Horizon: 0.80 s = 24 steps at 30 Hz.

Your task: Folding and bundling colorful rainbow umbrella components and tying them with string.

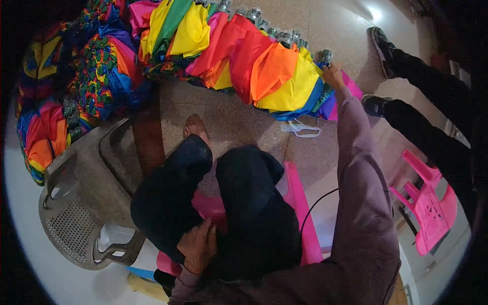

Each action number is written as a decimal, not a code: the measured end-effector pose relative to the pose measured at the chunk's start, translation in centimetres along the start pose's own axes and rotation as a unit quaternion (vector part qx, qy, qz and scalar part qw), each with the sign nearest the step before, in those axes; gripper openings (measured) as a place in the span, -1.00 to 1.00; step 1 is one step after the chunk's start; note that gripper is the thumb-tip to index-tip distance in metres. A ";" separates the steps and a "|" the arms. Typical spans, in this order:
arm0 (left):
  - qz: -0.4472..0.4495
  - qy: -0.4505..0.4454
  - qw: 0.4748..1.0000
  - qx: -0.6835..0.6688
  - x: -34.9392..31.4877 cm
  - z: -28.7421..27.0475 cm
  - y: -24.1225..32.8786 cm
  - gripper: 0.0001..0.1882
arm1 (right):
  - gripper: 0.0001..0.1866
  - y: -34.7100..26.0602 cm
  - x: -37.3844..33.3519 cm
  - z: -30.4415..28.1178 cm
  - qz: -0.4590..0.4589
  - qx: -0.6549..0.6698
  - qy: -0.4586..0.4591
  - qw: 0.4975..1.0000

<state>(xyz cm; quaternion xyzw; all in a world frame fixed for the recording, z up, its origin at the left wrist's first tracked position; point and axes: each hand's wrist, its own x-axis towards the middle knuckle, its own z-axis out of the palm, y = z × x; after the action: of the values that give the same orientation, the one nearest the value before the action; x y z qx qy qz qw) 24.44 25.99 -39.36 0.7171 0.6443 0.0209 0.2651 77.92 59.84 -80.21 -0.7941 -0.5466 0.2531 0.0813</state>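
- I am sitting on a pink plastic stool [300, 203], and my right hand [333, 76] is reaching far forward to the row of folded umbrellas [264, 71] lying on the floor [234, 127].
- My right hand is touching the last umbrella at the right end of the row, near its silver tip [324, 57]; the fingers are curling there, but I cannot tell if they are really gripping it.
- My left hand [198, 246] is resting on my thigh, relaxed and holding nothing.
- The umbrellas are lying side by side in a curved line, with panels of yellow, orange, red, pink, green and blue; the ones further left are having a busy patterned cloth.
- I am judging that each one is light, with soft, slippery cloth over thin stiff ribs, so the cloth would be sliding under my fingers.
- A better hold, I think, is the hard end or the shaft, not the loose fabric.
- A grey plastic chair [81, 203] is lying tipped at my left, a second pink stool [429, 206] at my right, and another person's legs [427, 117] are near it.
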 end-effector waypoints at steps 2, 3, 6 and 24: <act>-0.013 -0.008 1.000 0.009 0.9 0.1 0.1 -0.69 | -0.57 -0.5 0.8 2.4 0.031 -0.002 -0.036 0.999; -0.025 -0.012 0.999 0.023 1.2 -0.1 0.3 -0.69 | -0.55 -1.3 0.7 3.8 0.060 -0.005 -0.068 0.996; -0.038 -0.017 0.998 0.036 2.4 0.0 0.6 -0.69 | -0.51 -1.0 0.4 5.2 0.092 0.009 -0.059 0.994; 0.055 0.058 0.997 -0.004 -8.0 -2.6 5.6 -0.78 | -0.70 4.6 -32.0 -18.0 0.120 0.433 0.263 0.854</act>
<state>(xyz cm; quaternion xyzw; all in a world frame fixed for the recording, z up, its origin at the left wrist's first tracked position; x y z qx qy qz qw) 27.23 19.25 -32.36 0.7479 0.6182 0.0796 0.2284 81.81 31.61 -56.60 -0.7752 -0.2402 0.2532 0.5266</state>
